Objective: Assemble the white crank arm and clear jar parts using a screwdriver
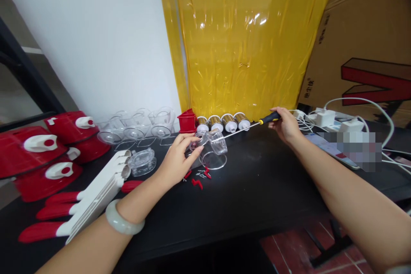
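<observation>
My left hand [177, 159] is closed on a small clear plastic part [199, 140] on the black table [244, 188], beside a clear cup-shaped housing [216, 142] lying on a clear ring [213, 160]. My right hand [285, 126] grips the black and yellow handle of a screwdriver [269, 117]. Its thin shaft runs left towards the clear housing. Small screws and red plastic clips [199, 178] lie scattered just below the left hand. A pale bangle sits on my left wrist.
Red lids with white knobs [45, 150] and red-tipped white blades [93, 192] fill the left side. Clear bowls [138, 126], a red box [187, 120] and several metal-banded cylinders [221, 122] line the wall. Chargers and white cables [330, 120] lie at the right, near cardboard boxes.
</observation>
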`<state>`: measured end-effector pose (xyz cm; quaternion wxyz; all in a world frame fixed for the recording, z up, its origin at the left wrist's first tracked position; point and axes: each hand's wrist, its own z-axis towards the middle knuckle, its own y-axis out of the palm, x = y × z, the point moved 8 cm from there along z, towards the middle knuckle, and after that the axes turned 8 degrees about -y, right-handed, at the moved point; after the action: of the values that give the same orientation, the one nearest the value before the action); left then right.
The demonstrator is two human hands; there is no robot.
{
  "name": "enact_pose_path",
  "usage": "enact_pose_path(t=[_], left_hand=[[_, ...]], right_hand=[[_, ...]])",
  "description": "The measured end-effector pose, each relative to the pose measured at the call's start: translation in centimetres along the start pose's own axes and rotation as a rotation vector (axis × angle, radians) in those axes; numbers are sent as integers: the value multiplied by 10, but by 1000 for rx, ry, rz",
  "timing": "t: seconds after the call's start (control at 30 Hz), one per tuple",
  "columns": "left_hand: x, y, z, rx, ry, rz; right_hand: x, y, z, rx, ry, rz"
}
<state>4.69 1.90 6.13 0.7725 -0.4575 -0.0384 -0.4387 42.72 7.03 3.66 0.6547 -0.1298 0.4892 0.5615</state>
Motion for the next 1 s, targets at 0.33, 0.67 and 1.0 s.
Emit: enact_pose_path(t=[0.33, 0.67, 1.0], left_hand=[[-2, 1, 0, -1, 2, 4], [-3, 1, 0, -1, 1, 8], [-2, 1, 0, 0, 4, 11]], right_hand=[[5, -4, 2, 35, 27, 47], [-1, -3, 2, 26, -35, -28], [-2, -1, 1, -7, -46, 1]])
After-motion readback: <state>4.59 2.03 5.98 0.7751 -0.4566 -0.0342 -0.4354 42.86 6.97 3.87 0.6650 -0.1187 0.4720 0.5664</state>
